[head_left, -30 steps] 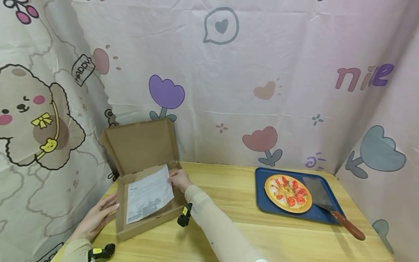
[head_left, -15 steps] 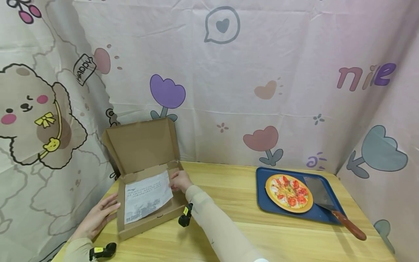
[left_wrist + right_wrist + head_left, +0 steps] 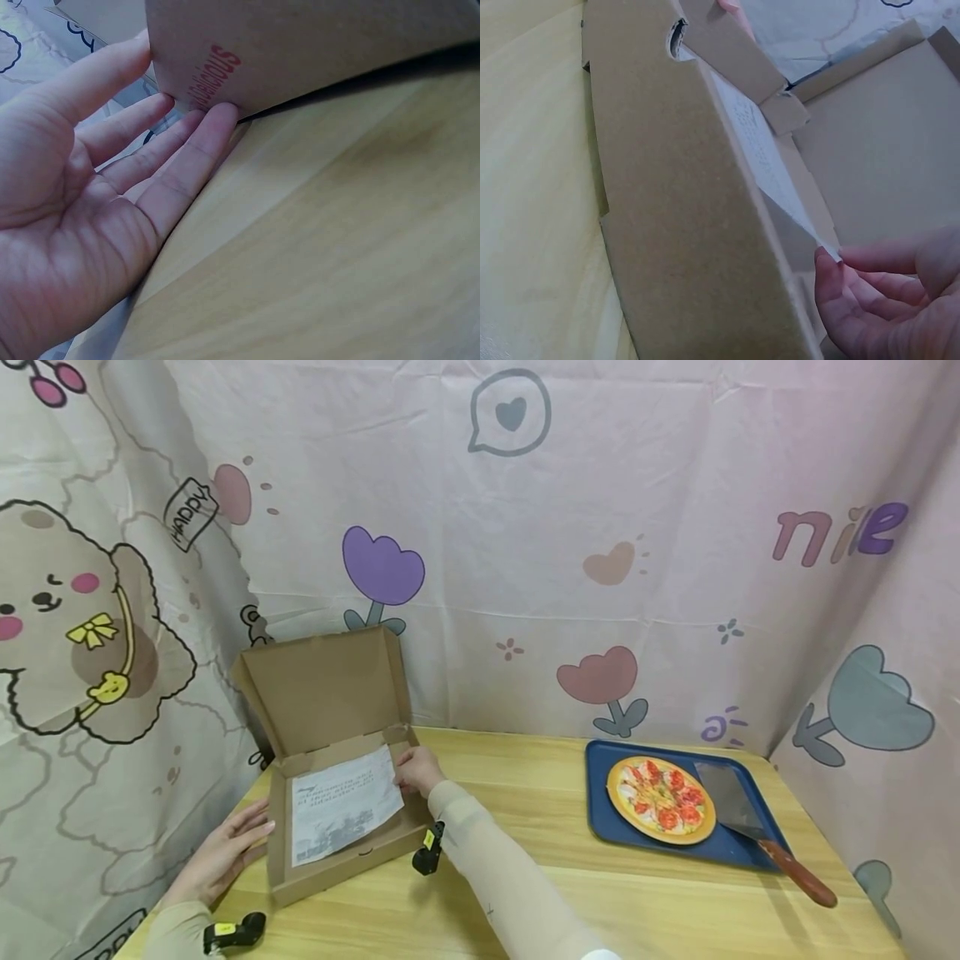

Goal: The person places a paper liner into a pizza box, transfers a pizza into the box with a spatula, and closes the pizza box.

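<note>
A cardboard pizza box (image 3: 322, 697) stands at the left of the table with its lid raised. Inside it lies a printed paper sheet (image 3: 341, 810), its right side lifted off the box floor. My right hand (image 3: 418, 770) pinches the sheet's right edge between thumb and fingers; the right wrist view shows the paper corner (image 3: 829, 251) at the fingertips. On the box's left side rests my left hand (image 3: 221, 860), fingers extended. In the left wrist view those fingertips (image 3: 221, 116) touch the outer wall, which bears red lettering.
A blue tray (image 3: 600, 822) at the right holds a pizza (image 3: 660, 800) and a pizza server (image 3: 731, 802), whose wooden handle (image 3: 798, 872) overhangs the tray's front right corner. Printed curtains (image 3: 487, 527) hang behind and beside the wooden table (image 3: 517, 835).
The right hand has shifted slightly to the right with the paper's edge, and the sheet has slid a little to the right in the box. The left hand stays at the box's side.
</note>
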`<state>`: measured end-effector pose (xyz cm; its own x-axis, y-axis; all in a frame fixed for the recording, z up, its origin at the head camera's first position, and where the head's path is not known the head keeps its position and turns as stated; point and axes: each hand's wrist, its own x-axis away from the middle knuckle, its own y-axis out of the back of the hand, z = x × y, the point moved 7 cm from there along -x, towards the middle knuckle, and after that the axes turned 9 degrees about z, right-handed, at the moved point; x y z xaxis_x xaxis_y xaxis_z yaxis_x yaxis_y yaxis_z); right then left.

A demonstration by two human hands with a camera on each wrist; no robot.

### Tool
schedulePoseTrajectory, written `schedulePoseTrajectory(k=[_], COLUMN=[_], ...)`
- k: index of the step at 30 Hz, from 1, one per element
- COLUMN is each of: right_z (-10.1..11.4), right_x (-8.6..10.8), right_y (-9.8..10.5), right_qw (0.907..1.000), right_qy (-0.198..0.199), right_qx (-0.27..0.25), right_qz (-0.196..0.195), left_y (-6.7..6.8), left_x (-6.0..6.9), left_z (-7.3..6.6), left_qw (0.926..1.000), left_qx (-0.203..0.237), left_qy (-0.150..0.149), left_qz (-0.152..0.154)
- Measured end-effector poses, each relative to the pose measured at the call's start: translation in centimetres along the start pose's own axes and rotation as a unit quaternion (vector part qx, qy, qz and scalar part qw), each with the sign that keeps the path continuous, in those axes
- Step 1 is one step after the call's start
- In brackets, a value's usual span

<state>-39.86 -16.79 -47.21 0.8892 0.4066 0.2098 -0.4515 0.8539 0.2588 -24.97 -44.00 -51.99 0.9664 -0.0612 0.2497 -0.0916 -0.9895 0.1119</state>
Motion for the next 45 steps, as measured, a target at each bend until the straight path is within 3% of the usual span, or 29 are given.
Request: schedulePoseTrajectory(k=[9, 23, 35, 45], right_z=[0.3, 1.0, 1.2, 1.1], right_x=[0.1, 0.9, 1.4, 2.0], right_y=[0.4, 0.7, 1.6, 2.3], right_qw=[0.9997, 0.9992, 0.9987, 0.9969], right_qy=[-0.017, -0.017, 0.005, 0.050], right_qx=[0.018, 0.030, 0.037, 0.032], right_qz=[-0.004, 0.021, 0.035, 0.051], left_y=[0.0, 0.3, 0.3, 0.3], left_x=[0.1, 0.2, 0.1, 0.2], left_z=[-0.2, 0.1, 0.1, 0.0], left_qw=[1.0000, 0.9999, 0.9998, 1.0000], left_qx=[-0.007, -0.014, -0.014, -0.003], left_qy=[0.000, 0.003, 0.011, 0.004], left_qz=[-0.002, 0.004, -0.003, -0.006])
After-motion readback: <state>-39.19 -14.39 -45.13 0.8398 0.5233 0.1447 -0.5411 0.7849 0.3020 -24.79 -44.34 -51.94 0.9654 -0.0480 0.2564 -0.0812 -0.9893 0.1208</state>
